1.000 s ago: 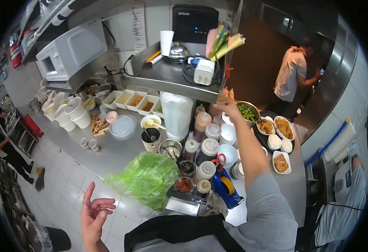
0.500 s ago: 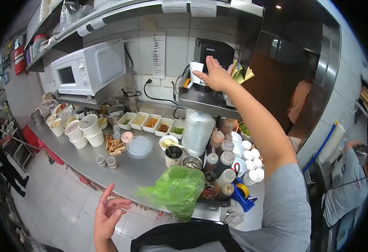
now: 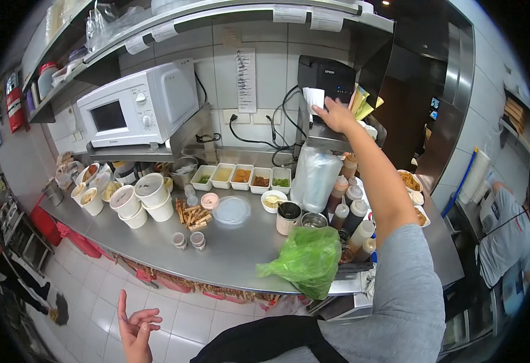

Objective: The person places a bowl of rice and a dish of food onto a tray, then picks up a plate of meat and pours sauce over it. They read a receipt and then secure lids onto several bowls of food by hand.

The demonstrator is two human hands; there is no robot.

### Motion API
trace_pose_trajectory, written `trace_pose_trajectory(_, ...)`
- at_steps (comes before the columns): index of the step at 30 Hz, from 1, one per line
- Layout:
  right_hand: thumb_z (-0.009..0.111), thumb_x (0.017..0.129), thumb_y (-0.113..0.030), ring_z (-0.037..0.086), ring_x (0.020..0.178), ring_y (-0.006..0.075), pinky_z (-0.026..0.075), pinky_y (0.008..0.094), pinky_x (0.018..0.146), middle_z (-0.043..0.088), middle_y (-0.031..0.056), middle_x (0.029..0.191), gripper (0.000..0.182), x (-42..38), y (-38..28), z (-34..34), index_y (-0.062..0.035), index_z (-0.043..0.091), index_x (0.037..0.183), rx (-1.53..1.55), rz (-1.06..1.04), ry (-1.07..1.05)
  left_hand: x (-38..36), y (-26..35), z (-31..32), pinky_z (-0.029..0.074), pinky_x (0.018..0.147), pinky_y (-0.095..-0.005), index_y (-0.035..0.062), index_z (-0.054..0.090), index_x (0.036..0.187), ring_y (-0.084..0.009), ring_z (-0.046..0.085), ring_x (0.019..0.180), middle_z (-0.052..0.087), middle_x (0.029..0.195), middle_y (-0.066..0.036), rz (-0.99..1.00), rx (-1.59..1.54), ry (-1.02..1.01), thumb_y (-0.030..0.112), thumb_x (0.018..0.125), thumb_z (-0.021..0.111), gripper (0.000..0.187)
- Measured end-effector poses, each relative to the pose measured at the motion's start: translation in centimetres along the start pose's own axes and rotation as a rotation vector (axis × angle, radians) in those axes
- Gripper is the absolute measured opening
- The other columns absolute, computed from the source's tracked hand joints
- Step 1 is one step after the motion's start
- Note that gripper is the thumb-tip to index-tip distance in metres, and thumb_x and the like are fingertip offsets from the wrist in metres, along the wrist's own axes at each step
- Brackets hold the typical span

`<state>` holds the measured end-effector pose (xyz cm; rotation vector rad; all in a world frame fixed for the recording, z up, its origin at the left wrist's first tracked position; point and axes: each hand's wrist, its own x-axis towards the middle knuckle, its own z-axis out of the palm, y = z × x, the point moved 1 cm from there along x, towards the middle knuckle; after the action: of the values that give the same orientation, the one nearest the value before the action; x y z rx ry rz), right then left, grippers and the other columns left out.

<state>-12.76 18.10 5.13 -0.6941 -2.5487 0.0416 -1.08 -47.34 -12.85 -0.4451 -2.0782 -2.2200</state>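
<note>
My right hand (image 3: 338, 116) reaches up to the black receipt printer (image 3: 328, 77) on the small wall shelf. Its thumb overlaps the edge of a white paper slip (image 3: 314, 101) at the printer's front. The fingers look apart; a firm grip on the slip is not visible. Low over the floor, in front of the counter, hangs my left hand (image 3: 136, 330), holding nothing, with its index finger stretched out and the others loosely bent. Closest to it on the counter are two small lidded cups (image 3: 188, 241). A crumpled green plastic bag (image 3: 306, 257) lies at the counter's front edge.
Behind the bag are a roll of clear plastic bags (image 3: 315, 178) and several sauce bottles (image 3: 354, 218). White topping trays (image 3: 240, 176) line the back, with stacked white tubs (image 3: 150, 196) further left. A microwave (image 3: 138, 103) sits on a wall shelf. A co-worker (image 3: 507, 236) stands at the right.
My right hand has lowered a little and come to the paper slip. My view has turned, so the counter things appear further right. Bowls of food now show behind my right arm.
</note>
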Motion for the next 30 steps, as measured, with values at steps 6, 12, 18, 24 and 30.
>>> trace_pose_trajectory(6,0.032,0.089,-0.069,0.032,0.138,0.0334,0.027,0.0478,0.111,0.043,0.0207,0.142,0.084,-0.1,-0.6,-1.3,-0.0035,0.039,0.142,-0.065,0.072,-0.024,3.0,-0.7,-0.6,0.051,0.065,-0.0243,0.0065,0.016,0.15,-0.0182,0.066,0.078,0.067,0.094,-0.013,-0.01,-0.006,-0.056,0.032,0.082,0.069,0.09)
trace_pose_trajectory(12,0.034,0.09,-0.067,0.031,0.139,0.0336,0.024,0.0501,0.112,0.044,0.0105,0.144,0.077,-1.2,-0.6,-2.5,-0.0103,0.042,0.141,-0.139,0.053,-0.017,7.0,-1.3,1.5,0.051,0.066,-0.0253,0.0064,0.017,0.15,-0.0183,0.065,0.078,0.067,0.094,-0.013,-0.02,0.008,-0.112,0.028,0.083,0.067,0.086)
trace_pose_trajectory(18,0.059,0.085,-0.048,0.046,0.127,0.0327,0.035,0.0441,0.106,0.06,0.0119,0.126,0.045,1.5,0.0,-6.9,-0.012,0.068,0.112,0.11,-0.124,0.308,10.7,-2.6,4.6,0.051,0.068,-0.0263,0.0056,0.017,0.149,-0.0185,0.066,0.08,0.067,0.095,-0.013,0.006,-0.049,-0.163,0.025,0.083,0.066,0.085)
trace_pose_trajectory(24,0.067,0.08,-0.005,0.06,0.091,0.0183,0.047,0.03,0.083,0.066,0.0089,0.099,0.035,7.9,-4.2,-15.6,0.0021,0.062,0.113,1.146,-0.444,0.618,13.0,-4.4,7.4,0.051,0.073,-0.0298,0.0057,0.017,0.15,-0.02,0.064,0.087,0.066,0.102,-0.016,-0.071,-0.109,-0.294,0.021,0.085,0.066,0.083)
trace_pose_trajectory(30,0.062,0.084,-0.009,0.061,0.091,0.017,0.048,0.0279,0.075,0.065,0.0095,0.102,0.032,-2.4,-14.0,-2.3,0.0,0.062,0.115,0.93,-0.28,0.149,16.7,-9.9,9.9,0.048,0.078,-0.0295,0.007,0.024,0.148,-0.0179,0.062,0.089,0.066,0.105,-0.015,-0.254,-0.178,-0.495,0.02,0.088,0.063,0.073)
